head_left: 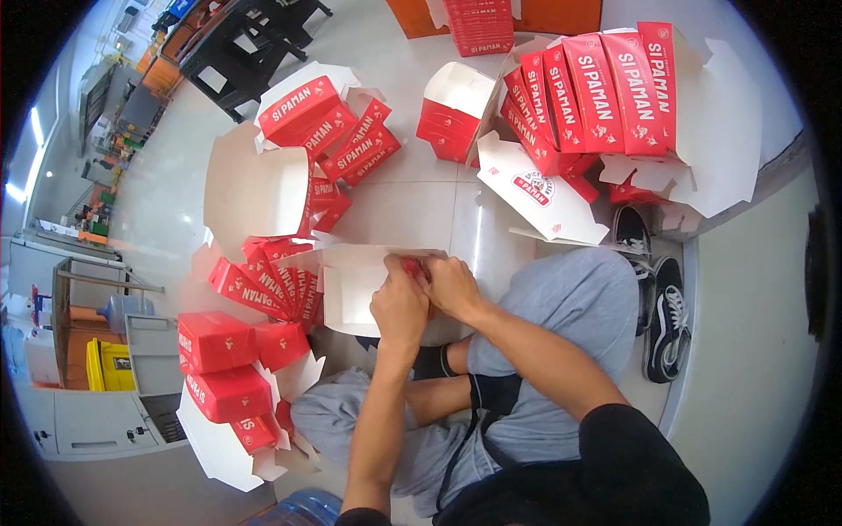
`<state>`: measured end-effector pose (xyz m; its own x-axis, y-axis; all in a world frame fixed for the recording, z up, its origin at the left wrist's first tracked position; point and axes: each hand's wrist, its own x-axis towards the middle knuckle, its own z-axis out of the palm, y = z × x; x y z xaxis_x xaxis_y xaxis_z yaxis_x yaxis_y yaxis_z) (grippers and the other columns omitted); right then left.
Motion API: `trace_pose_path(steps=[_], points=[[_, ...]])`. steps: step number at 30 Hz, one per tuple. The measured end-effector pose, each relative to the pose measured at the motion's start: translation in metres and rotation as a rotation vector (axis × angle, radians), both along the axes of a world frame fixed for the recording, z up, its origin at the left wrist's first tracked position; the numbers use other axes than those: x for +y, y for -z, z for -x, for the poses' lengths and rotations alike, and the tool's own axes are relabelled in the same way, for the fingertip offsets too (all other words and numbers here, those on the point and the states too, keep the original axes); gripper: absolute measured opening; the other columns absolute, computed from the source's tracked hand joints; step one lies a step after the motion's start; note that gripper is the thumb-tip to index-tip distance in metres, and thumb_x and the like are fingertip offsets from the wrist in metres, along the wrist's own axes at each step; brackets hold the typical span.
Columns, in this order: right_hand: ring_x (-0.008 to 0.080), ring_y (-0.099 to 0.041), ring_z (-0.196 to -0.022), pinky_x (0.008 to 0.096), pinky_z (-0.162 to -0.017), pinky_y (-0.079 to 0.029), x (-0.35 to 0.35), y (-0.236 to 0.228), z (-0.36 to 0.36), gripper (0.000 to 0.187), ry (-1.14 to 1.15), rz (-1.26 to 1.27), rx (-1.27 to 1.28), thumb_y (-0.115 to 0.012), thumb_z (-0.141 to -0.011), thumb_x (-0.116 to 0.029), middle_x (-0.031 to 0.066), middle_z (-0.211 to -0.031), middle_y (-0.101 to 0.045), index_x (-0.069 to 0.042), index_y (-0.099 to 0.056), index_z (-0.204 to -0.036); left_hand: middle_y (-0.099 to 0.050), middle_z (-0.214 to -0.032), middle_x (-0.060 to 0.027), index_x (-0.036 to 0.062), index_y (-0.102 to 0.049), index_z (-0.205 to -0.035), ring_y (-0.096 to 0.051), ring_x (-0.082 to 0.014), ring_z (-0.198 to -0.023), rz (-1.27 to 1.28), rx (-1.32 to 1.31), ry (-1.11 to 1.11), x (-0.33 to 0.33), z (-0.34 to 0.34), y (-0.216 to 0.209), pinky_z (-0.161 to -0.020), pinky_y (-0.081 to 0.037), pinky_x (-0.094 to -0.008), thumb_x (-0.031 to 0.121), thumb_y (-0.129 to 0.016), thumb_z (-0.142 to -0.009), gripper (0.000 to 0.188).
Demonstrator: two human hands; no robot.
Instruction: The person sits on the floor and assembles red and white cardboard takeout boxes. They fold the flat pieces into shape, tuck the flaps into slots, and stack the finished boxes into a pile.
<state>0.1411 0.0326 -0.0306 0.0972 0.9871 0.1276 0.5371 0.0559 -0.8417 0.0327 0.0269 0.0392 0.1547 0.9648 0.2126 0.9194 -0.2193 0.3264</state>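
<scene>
In front of my crossed legs is a red-and-white cardboard food box (348, 294), its pale inside facing up. My left hand (402, 302) is closed at its right end, fingers bent over a red part of the cardboard. Right beside it, my right hand (453, 286) pinches the same end with its fingertips. The two hands nearly touch, and they hide most of the edge they grip. To the left lies a fanned stack of red cartons (272, 285), close to the box. Behind that stack a larger open box (259, 193) shows its cream inside.
Red boxes (219, 342) are piled at my left knee. More red boxes (605, 92) stand in a row at the back right, with another group (320, 123) at the back left. Black sneakers (668, 320) sit by the right wall. A black stool (250, 53) stands far left.
</scene>
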Motion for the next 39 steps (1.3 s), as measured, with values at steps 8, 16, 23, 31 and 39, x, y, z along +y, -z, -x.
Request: trace_pose_path(steps=[8, 16, 23, 31, 39], points=[[0.0461, -0.068, -0.073, 0.0529, -0.071, -0.056, 0.000, 0.001, -0.002, 0.020, 0.038, -0.040, 0.016, -0.068, -0.088, -0.020, 0.0261, -0.076, -0.068, -0.003, -0.075, -0.095, -0.068, -0.073, -0.0278, 0.0021, -0.044, -0.115, -0.067, -0.0502, -0.069, 0.072, 0.014, -0.073, -0.001, -0.009, -0.007, -0.062, -0.052, -0.0596, 0.020, -0.063, -0.093, 0.034], [0.0442, -0.068, -0.069, 0.0513, -0.067, -0.055, 0.003, 0.009, -0.003, 0.020, 0.000, -0.112, 0.008, -0.067, -0.089, -0.022, 0.0241, -0.074, -0.068, -0.004, -0.075, -0.091, -0.070, -0.074, -0.0241, 0.0020, -0.046, -0.111, -0.069, -0.0458, -0.066, 0.044, 0.067, -0.057, 0.002, -0.010, 0.002, -0.060, -0.055, -0.0544, 0.023, -0.063, -0.095, 0.032], [0.0410, -0.069, -0.067, 0.0481, -0.063, -0.054, 0.002, 0.004, -0.004, 0.029, -0.044, -0.008, 0.092, -0.067, -0.092, -0.028, 0.0221, -0.071, -0.069, 0.000, -0.073, -0.088, -0.072, -0.082, -0.0216, 0.0047, -0.057, -0.116, -0.071, -0.0437, -0.074, 0.220, -0.445, 0.102, 0.008, 0.026, 0.006, -0.064, -0.056, -0.0506, 0.021, -0.063, -0.096, 0.026], [0.0454, -0.069, -0.072, 0.0537, -0.070, -0.057, -0.011, -0.036, 0.006, 0.036, 0.003, -0.077, -0.057, -0.061, -0.095, -0.036, 0.0220, -0.082, -0.070, -0.001, -0.070, -0.095, -0.072, -0.095, -0.0255, 0.0027, -0.063, -0.114, -0.069, -0.0493, -0.091, -0.023, -0.137, -0.387, 0.030, 0.124, -0.011, -0.080, -0.053, -0.0577, 0.034, -0.053, -0.103, 0.035], [0.0426, -0.069, -0.064, 0.0504, -0.058, -0.058, 0.001, -0.029, -0.006, 0.027, -0.122, -0.101, -0.497, -0.053, -0.093, -0.014, 0.0257, -0.086, -0.069, 0.008, -0.064, -0.102, -0.070, -0.082, -0.0300, -0.0013, -0.061, -0.103, -0.069, -0.0511, -0.078, 0.073, 0.154, -0.379, 0.013, 0.111, 0.028, -0.071, -0.055, -0.0614, 0.023, -0.047, -0.102, 0.029]])
